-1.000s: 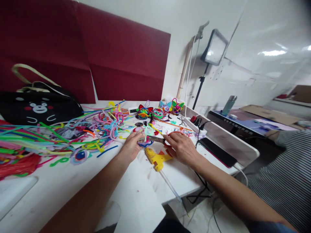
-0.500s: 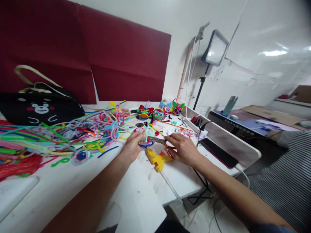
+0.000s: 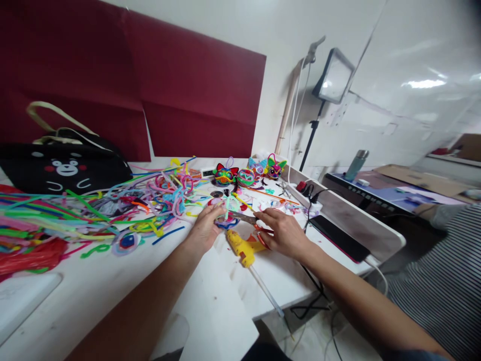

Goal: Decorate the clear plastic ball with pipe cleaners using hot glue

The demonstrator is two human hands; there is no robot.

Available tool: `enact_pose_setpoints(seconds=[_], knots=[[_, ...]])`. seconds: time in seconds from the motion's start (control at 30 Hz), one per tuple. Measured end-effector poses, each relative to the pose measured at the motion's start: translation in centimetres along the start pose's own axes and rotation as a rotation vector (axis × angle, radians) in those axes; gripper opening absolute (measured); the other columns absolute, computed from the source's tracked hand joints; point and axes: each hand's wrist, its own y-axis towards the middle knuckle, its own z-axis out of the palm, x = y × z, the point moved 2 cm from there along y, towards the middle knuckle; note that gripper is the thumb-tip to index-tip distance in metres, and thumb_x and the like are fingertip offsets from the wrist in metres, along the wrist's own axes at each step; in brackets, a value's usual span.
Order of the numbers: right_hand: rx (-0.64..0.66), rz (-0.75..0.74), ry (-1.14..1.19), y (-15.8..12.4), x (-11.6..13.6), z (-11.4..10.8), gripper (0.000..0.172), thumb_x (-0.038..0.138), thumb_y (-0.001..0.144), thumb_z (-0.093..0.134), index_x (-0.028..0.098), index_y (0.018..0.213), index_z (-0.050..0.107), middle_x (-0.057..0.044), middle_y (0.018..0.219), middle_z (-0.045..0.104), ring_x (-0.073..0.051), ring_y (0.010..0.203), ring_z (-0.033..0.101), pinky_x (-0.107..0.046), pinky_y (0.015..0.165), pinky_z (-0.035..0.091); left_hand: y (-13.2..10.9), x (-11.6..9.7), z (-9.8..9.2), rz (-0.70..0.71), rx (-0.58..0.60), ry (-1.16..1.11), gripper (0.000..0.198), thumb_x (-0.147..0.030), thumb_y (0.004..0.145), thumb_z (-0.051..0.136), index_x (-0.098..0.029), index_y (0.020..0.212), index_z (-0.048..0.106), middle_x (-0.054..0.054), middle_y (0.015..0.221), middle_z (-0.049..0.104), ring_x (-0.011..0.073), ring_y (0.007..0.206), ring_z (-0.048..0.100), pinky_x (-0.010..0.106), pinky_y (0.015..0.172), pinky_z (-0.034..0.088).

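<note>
My left hand (image 3: pixel 206 226) is closed on a small round craft piece (image 3: pixel 227 222) wound with coloured pipe cleaners, blue along its lower edge. A pale green strip stands up from it. In my right hand (image 3: pixel 283 230) are orange-handled scissors (image 3: pixel 246 217), their blades pointing left and reaching the piece. Whether the blades touch the strip or pass beside it, I cannot tell. Just below the scissors, a yellow hot glue gun (image 3: pixel 242 248) lies on the white table (image 3: pixel 210 291), a clear glue stick (image 3: pixel 266 291) poking out of its back.
Loose pipe cleaners (image 3: pixel 90 215) heap across the left side, near a black bag (image 3: pixel 63 168). Several finished pipe-cleaner ornaments (image 3: pixel 224 175) stand at the back. A phone (image 3: pixel 338 237) charges at the right edge, with cables hanging below. A person's striped sleeve (image 3: pixel 443 281) is at far right.
Almost nothing differs. Both hands keep their hold on the craft piece and the scissors, and the whole view has shifted very slightly.
</note>
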Motion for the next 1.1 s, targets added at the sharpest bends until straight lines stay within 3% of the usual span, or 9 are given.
enact_pose_setpoints(seconds=[0.33, 0.77, 1.1], knots=[[0.055, 0.0, 0.047, 0.0, 0.0, -0.3, 0.044, 0.022, 0.081, 0.053, 0.015, 0.124, 0.06, -0.008, 0.1, 0.064, -0.019, 0.082, 0.062, -0.027, 0.07, 0.047, 0.1, 0.2, -0.1, -0.007, 0.011, 0.017, 0.026, -0.013, 0.049, 0.078, -0.016, 0.07, 0.062, -0.003, 0.064, 0.059, 0.0115, 0.06, 0.054, 0.025, 0.054, 0.046], [0.113, -0.025, -0.051, 0.5, 0.6, -1.3, 0.04, 0.021, 0.082, 0.053, 0.014, 0.121, 0.061, -0.01, 0.102, 0.065, -0.023, 0.094, 0.062, -0.03, 0.076, 0.047, -0.1, 0.2, -0.1, -0.005, 0.011, 0.043, 0.027, -0.013, 0.049, 0.078, -0.016, 0.07, 0.06, -0.004, 0.066, 0.059, 0.0124, 0.061, 0.055, 0.026, 0.055, 0.046], [0.076, 0.029, -0.053, 0.1, 0.3, -1.5, 0.04, 0.026, 0.082, 0.056, 0.017, 0.122, 0.061, -0.009, 0.101, 0.064, -0.023, 0.092, 0.062, -0.03, 0.074, 0.047, -0.5, -0.1, 0.2, 0.005, 0.002, 0.048, 0.023, -0.01, 0.051, 0.076, -0.016, 0.064, 0.057, -0.004, 0.061, 0.058, 0.0117, 0.058, 0.054, 0.024, 0.054, 0.044]])
